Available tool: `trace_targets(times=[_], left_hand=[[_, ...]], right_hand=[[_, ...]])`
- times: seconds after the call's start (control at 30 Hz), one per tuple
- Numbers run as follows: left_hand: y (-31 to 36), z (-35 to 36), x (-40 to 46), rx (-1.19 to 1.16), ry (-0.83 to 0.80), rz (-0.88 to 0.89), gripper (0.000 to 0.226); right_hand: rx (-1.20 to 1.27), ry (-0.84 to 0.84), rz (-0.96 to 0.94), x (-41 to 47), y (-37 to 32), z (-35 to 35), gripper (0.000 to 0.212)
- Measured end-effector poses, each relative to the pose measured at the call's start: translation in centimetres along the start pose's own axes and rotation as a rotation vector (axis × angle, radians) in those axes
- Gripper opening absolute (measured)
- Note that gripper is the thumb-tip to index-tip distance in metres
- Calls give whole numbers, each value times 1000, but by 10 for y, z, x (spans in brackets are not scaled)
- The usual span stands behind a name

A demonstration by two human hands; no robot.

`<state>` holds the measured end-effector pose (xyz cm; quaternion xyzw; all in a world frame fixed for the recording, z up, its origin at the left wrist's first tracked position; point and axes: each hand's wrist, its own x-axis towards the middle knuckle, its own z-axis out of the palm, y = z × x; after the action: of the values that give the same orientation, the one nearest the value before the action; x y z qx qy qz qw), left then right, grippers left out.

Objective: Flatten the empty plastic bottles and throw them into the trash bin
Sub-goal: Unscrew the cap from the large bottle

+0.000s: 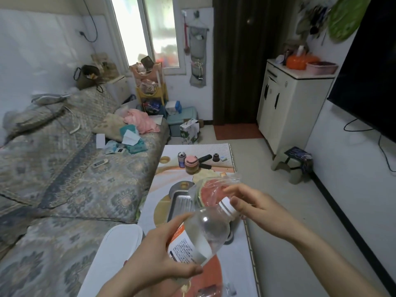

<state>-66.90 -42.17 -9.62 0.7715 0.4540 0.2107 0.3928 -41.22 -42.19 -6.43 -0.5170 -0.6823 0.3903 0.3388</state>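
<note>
left hand [162, 251] clamped round bottle [203, 230] at the label, held tilted above table [235, 264]. right hand [252, 202] fingers on cap [228, 207], grip loose. risk: squeezing with cap still on traps air, bottle springs back. bin not in view.

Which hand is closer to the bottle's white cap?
Right. The right hand has its fingers at the white cap; the left hand grips the bottle lower down, around its label.

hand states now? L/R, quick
Left hand: closed around the body of the clear plastic bottle, holding it.
Right hand: fingers at the bottle's white cap; whether they grip it firmly cannot be told.
</note>
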Motion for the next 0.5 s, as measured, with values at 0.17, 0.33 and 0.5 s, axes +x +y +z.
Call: trace_targets(times=[0.17,0.33,0.5], left_hand=[[6,-4,-2,44,66,58,90],[0,-10,-6,8,6,53,91],[-4,-11,-9,68,69,73,94]], right_hand=[[-17,31,-127,-1,-5,-1,18],[45,-72,-149,-9,-2,-2,34],[80,-10,-18,-11,-5,3,38]])
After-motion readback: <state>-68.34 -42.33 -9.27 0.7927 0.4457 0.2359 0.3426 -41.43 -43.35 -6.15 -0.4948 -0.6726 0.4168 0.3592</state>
